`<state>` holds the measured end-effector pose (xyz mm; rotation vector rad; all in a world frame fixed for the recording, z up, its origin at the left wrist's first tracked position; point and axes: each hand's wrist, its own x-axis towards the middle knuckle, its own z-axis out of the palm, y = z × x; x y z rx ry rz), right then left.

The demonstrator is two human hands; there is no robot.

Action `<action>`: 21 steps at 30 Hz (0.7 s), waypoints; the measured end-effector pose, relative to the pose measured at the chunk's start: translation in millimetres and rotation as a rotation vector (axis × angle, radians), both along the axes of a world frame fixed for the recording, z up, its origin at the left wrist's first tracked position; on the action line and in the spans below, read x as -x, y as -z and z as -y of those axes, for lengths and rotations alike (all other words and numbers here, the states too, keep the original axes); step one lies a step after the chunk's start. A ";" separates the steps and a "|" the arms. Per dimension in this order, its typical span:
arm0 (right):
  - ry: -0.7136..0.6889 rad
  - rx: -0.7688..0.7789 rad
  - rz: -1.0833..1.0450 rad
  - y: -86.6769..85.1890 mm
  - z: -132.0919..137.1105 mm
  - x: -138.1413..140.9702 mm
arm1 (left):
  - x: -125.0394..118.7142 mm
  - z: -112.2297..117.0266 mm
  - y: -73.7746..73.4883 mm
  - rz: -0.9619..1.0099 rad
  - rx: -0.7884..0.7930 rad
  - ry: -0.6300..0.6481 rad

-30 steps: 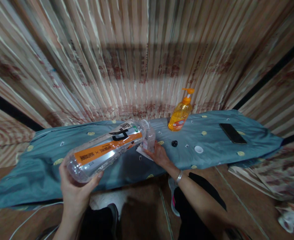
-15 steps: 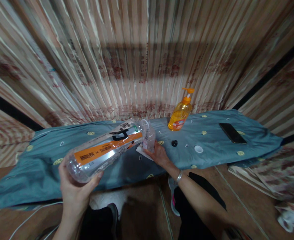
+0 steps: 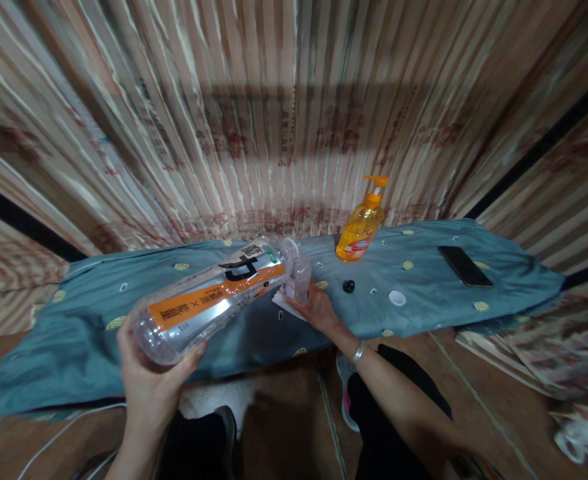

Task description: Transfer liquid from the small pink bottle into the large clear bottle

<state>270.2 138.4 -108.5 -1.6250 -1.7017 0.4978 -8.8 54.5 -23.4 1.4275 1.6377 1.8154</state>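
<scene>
My left hand [image 3: 157,373] is wrapped round the base of a large clear plastic bottle [image 3: 214,293] with a silver and orange label. The bottle is tilted, its neck end up and to the right, over a small clear bottle [image 3: 301,273]. My right hand [image 3: 321,308], with a bracelet on the wrist, grips the small bottle, which stands upright on a folded white tissue [image 3: 281,300]. The two bottles' mouths appear to meet, though I cannot tell whether liquid flows. To the right lie a small black cap [image 3: 349,286] and a white round lid [image 3: 397,298].
An orange pump bottle [image 3: 360,230] stands at the back of the surface, which is covered with a teal cloth [image 3: 424,303]. A black phone [image 3: 465,266] lies at the right. Behind hangs a striped curtain [image 3: 284,120]. A white cable [image 3: 69,427] runs along the floor at lower left.
</scene>
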 end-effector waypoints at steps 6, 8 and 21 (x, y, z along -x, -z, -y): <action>-0.002 0.004 0.008 2.1 -0.5 -1.4 | -1.1 0.4 -2.9 0.080 0.037 0.013; 0.011 0.005 0.015 2.1 -0.6 -1.1 | -1.6 0.8 -3.5 0.089 0.039 0.013; -0.005 0.000 -0.006 0.4 0.4 -0.7 | -4.9 -0.1 -7.7 0.110 0.038 0.006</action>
